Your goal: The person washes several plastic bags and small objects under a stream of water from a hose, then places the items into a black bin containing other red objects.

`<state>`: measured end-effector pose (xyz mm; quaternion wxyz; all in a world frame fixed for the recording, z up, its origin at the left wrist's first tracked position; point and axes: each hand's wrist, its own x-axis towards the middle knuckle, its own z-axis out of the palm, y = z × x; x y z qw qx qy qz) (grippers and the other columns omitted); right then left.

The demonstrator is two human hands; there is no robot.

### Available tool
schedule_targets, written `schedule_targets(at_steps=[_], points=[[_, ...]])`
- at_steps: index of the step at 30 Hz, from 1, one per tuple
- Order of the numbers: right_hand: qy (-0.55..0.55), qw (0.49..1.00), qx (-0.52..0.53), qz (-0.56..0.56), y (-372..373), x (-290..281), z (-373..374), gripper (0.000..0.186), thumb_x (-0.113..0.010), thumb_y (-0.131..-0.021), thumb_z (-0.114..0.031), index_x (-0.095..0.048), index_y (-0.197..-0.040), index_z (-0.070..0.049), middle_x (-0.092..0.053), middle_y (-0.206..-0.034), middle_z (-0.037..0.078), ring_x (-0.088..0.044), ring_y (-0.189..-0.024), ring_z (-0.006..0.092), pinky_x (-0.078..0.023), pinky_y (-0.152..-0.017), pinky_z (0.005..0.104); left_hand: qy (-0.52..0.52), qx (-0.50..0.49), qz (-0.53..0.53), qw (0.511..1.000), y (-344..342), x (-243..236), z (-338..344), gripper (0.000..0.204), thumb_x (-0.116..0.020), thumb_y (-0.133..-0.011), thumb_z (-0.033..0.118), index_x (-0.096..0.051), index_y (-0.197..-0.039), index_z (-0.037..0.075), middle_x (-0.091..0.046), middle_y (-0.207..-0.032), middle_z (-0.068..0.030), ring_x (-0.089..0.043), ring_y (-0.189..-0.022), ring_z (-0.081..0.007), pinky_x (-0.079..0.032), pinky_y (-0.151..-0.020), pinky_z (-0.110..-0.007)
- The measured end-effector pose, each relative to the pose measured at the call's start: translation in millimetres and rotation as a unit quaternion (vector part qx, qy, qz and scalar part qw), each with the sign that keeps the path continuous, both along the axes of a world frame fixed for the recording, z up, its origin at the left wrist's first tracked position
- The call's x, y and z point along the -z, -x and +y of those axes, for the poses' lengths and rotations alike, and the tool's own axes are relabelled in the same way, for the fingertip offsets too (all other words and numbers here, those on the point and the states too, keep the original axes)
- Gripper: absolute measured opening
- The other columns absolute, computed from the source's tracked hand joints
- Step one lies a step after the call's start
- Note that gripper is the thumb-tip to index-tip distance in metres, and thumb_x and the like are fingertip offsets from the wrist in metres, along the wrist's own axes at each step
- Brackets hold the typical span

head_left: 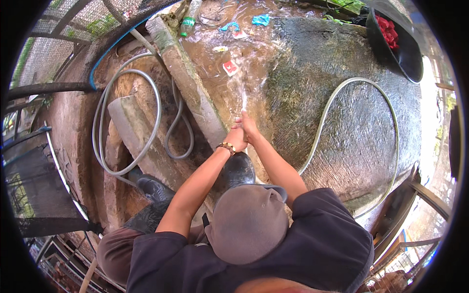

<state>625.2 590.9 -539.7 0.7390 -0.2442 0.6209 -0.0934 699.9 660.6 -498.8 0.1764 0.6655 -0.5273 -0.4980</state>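
My left hand point(236, 139), with a beaded bracelet at its wrist, is closed around the end of a pale hose point(394, 122). My right hand point(249, 125) is also closed at the hose end, its fingers close to the mouth. The two hands touch and hide most of the hose between them. A white water jet point(244, 100) shoots away from them onto the wet brown ground. Just beyond, in the shallow water, lie a red-and-white wrapper point(230, 68), a small pale scrap point(220, 49) and blue plastic pieces point(261, 20).
A wet, rough concrete slab point(337, 141) slopes on the right, with a black basin point(408, 53) holding something red at its far corner. Left of my hands runs a concrete kerb point(188, 83). Looped grey hose point(157, 112) lies beyond it. A green-labelled plastic bottle point(187, 24) is at the far end.
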Motion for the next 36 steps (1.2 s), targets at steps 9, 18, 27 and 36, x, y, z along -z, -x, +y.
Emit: schedule_targets(at_steps=[9,18,27,36], points=[[-0.03,0.985,0.158,0.064,64,10,-54,0.028,-0.033,-0.088,-0.032,-0.043,-0.075,-0.009,-0.036,-0.052,0.001,-0.029,-0.034,0.0118,-0.026,-0.031,0.028,-0.028,0.033,-0.109,0.993,-29,-71,-40,0.034,-0.059,-0.077,0.029,-0.061,-0.105,0.01,-0.067,-0.087,-0.0106,-0.063,-0.083,-0.0313,-0.049,-0.073,-0.042],[0.041,0.972,-0.21,0.1,30,50,21,0.043,-0.033,-0.089,-0.039,-0.045,-0.064,-0.005,-0.044,-0.051,0.007,-0.041,-0.037,0.0178,-0.033,-0.033,0.0341,0.133,-0.048,-0.121,0.983,-85,-88,-22,0.022,-0.055,-0.081,0.017,-0.06,-0.1,0.007,-0.063,-0.085,-0.009,-0.058,-0.084,-0.0293,-0.046,-0.074,-0.039],[0.14,0.938,-0.294,0.119,-3,39,30,0.053,-0.035,-0.086,-0.036,-0.055,-0.076,0.012,-0.054,-0.084,0.038,-0.054,-0.087,0.0504,-0.042,-0.076,0.0506,0.219,-0.184,-0.16,0.945,-143,-108,-15,0.016,-0.055,-0.079,0.007,-0.062,-0.094,0.007,-0.064,-0.086,-0.0114,-0.061,-0.079,-0.0268,-0.049,-0.071,-0.035],[0.344,0.87,-0.337,0.103,-8,51,19,0.049,-0.032,-0.086,-0.032,-0.05,-0.073,0.012,-0.052,-0.075,0.036,-0.055,-0.073,0.0467,-0.043,-0.068,0.0483,0.21,-0.219,-0.148,0.941,-154,-99,-6,0.014,-0.055,-0.081,0.005,-0.061,-0.094,0.004,-0.064,-0.08,-0.0093,-0.063,-0.071,-0.0211,-0.05,-0.066,-0.03]])
